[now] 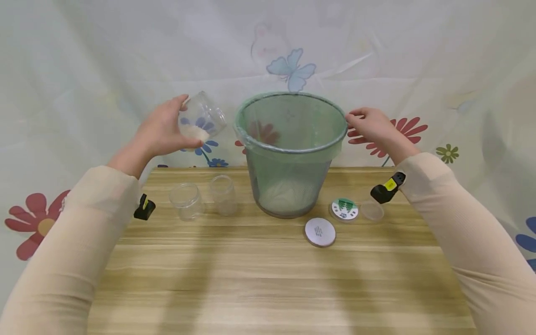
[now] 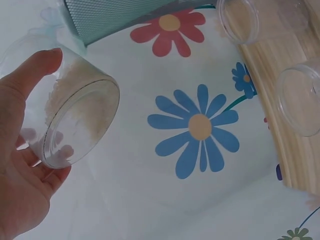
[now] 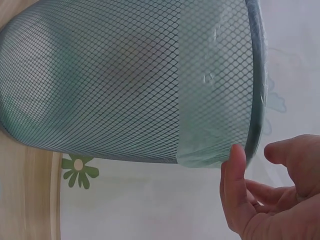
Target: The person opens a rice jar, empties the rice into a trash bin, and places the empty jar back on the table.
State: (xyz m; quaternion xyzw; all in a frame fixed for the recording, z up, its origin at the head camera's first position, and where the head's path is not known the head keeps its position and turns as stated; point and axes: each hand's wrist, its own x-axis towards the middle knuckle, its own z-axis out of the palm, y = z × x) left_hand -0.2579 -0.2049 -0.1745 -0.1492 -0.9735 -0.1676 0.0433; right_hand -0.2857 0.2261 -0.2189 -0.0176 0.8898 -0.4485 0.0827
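My left hand (image 1: 165, 128) grips a clear jar (image 1: 201, 109), tilted with its mouth toward the bin. Pale, grainy contents (image 2: 82, 95) lie along the jar's lower side and base. The jar is in the air left of a mesh trash bin (image 1: 289, 181), which stands upright. A thin green bag (image 1: 335, 151) lines the bin and folds over its rim. On the bin's right side, my right hand (image 1: 370, 125) holds the rim, with thumb and fingers on either side of it in the right wrist view.
Two clear jars, a wide one (image 1: 187, 200) and a narrow one (image 1: 224, 195), stand on the wooden table (image 1: 268, 279) left of the bin. A white round lid (image 1: 320, 231), a green-printed lid (image 1: 345, 209) and a translucent lid (image 1: 371, 210) lie at right. A flowered sheet (image 1: 125, 70) hangs behind.
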